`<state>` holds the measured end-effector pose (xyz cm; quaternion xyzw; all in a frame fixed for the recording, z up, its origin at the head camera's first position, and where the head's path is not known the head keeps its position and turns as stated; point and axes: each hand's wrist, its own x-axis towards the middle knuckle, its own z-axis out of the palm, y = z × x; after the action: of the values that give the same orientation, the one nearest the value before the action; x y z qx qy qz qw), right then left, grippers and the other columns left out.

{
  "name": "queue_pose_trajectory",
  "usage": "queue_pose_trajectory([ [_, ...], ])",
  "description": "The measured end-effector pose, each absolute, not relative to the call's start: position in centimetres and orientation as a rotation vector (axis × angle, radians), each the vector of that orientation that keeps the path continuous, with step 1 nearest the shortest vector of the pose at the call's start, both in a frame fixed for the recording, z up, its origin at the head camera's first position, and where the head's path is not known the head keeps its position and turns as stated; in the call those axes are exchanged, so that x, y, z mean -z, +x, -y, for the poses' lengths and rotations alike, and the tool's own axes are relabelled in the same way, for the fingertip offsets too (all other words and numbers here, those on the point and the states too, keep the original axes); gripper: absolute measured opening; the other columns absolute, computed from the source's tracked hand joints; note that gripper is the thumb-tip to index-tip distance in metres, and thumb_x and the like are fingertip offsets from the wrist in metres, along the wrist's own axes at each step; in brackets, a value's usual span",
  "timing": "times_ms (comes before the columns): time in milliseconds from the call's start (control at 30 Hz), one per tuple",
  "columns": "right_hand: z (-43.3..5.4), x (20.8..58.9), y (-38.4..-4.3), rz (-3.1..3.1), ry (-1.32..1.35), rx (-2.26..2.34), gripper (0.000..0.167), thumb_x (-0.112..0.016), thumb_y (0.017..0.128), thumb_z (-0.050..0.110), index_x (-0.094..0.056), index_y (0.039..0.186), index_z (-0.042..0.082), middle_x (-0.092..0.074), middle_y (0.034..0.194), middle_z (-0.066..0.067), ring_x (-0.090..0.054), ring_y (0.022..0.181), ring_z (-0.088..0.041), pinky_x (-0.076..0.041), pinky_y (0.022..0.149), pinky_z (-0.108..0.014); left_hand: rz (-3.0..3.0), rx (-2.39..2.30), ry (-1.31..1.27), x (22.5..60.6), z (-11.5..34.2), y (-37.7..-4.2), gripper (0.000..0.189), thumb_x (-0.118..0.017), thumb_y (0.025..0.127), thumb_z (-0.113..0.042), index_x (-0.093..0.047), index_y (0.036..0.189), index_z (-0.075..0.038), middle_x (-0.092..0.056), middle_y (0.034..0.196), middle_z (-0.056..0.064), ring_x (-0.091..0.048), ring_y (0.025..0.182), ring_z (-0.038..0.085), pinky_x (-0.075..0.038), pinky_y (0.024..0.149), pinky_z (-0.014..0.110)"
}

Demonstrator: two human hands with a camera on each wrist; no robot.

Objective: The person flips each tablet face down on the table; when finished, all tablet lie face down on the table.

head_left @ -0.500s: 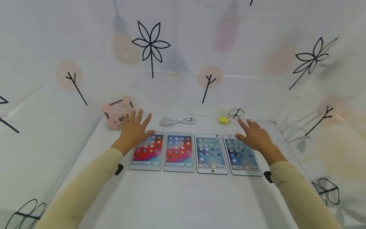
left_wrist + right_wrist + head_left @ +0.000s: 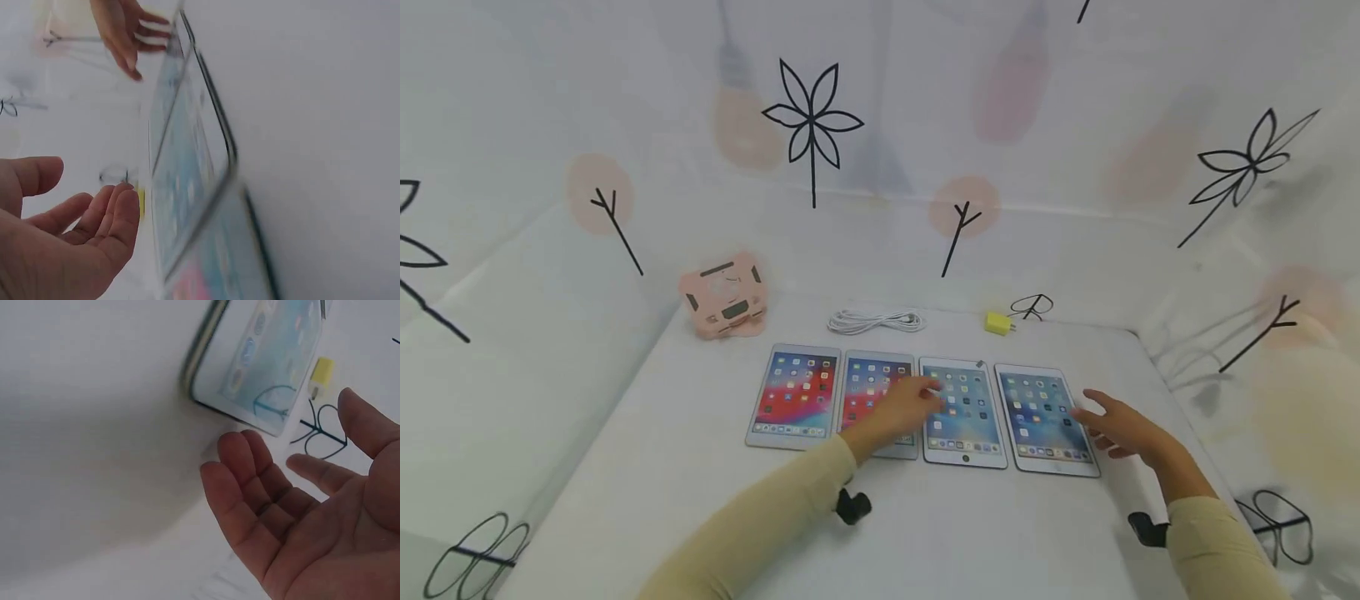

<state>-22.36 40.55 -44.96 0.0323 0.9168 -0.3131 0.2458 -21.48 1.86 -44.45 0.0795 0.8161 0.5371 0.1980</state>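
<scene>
Several white-framed tablets lie side by side in a row, screens lit. At the left end is a tablet with a red and blue screen (image 2: 797, 392); beside it lies a similar tablet (image 2: 867, 385), partly hidden by my left hand (image 2: 895, 414). That hand hovers with loosely bent fingers, its tips over the blue-screened tablet (image 2: 976, 412) to the right. My right hand (image 2: 1123, 427) is at the right edge of the rightmost tablet (image 2: 1037, 408), fingers relaxed and spread. In the right wrist view its fingertips (image 2: 234, 450) are just off that tablet's corner. Neither hand holds anything.
Behind the row lie a coiled white cable (image 2: 876, 322) and a yellow charger plug (image 2: 998, 323). A pink object with dark slots (image 2: 724, 300) stands at the back left. Patterned white sheeting (image 2: 880, 242) rises behind and beside the white table (image 2: 925, 533).
My left hand has moved right, from the leftmost tablet to over the middle ones. My right hand has come down off the rightmost tablet to its right side. The head view has shifted slightly.
</scene>
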Motion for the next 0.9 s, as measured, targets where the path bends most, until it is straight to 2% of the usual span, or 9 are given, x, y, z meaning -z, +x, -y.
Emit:
queue_pose_trajectory([
  [167, -41.3, 45.7, -20.9, -2.456, 0.150, 1.015, 0.082, -0.048, 0.106, 0.048, -0.013, 0.157, -0.008, -0.063, 0.118, -0.028, -0.065, 0.096, -0.025, -0.059, 0.079, -0.040, -1.852, -1.829, -0.008, 45.0, -8.3, -20.6, 0.038, -0.066, 0.096, -0.012, -0.063, 0.132, -0.002, -0.069, 0.110, 0.008, -0.066, 0.100, 0.025, -0.055, 0.097, 0.042],
  [300, -41.4, 45.9, -20.4, -2.465, 0.207, 1.080, 0.082, -0.047, 0.106, 0.048, -0.016, 0.156, -0.010, -0.064, 0.116, -0.026, -0.065, 0.092, -0.022, -0.060, 0.079, -0.038, -1.741, -1.884, -0.077, 45.4, -11.7, -20.6, 0.032, -0.064, 0.097, -0.011, -0.063, 0.127, 0.001, -0.066, 0.111, 0.011, -0.063, 0.098, 0.024, -0.053, 0.100, 0.043],
  [400, -41.4, 45.7, -20.3, -2.480, 0.237, 1.116, 0.082, -0.046, 0.106, 0.048, -0.018, 0.155, -0.011, -0.065, 0.115, -0.025, -0.067, 0.093, -0.023, -0.060, 0.080, -0.040, -1.762, -1.865, -0.093, 45.4, -13.5, -20.5, 0.034, -0.066, 0.096, -0.013, -0.063, 0.127, 0.001, -0.063, 0.120, 0.014, -0.062, 0.107, 0.029, -0.050, 0.105, 0.047],
  [533, -41.4, 45.8, -20.0, -2.463, 0.280, 1.142, 0.082, -0.046, 0.106, 0.049, -0.020, 0.154, -0.012, -0.066, 0.116, -0.025, -0.069, 0.096, -0.024, -0.060, 0.084, -0.042, -1.802, -1.812, -0.126, 45.1, -14.7, -20.1, 0.045, -0.067, 0.093, -0.015, -0.058, 0.133, 0.004, -0.057, 0.136, 0.018, -0.056, 0.126, 0.042, -0.043, 0.111, 0.054],
  [700, -41.2, 45.9, -19.8, -2.460, 0.319, 1.135, 0.081, -0.045, 0.106, 0.049, -0.022, 0.152, -0.015, -0.066, 0.115, -0.025, -0.068, 0.095, -0.023, -0.060, 0.082, -0.040, -1.783, -1.811, -0.116, 45.2, -15.2, -19.8, 0.053, -0.068, 0.092, -0.017, -0.053, 0.139, 0.005, -0.054, 0.141, 0.019, -0.051, 0.131, 0.044, -0.040, 0.113, 0.055],
  [900, -41.1, 46.0, -20.0, -2.451, 0.335, 1.146, 0.080, -0.045, 0.107, 0.047, -0.024, 0.151, -0.016, -0.067, 0.113, -0.023, -0.067, 0.092, -0.021, -0.060, 0.079, -0.038, -1.754, -1.818, -0.115, 45.7, -15.5, -19.9, 0.054, -0.068, 0.093, -0.019, -0.053, 0.138, 0.007, -0.053, 0.144, 0.019, -0.049, 0.136, 0.043, -0.037, 0.116, 0.053],
])
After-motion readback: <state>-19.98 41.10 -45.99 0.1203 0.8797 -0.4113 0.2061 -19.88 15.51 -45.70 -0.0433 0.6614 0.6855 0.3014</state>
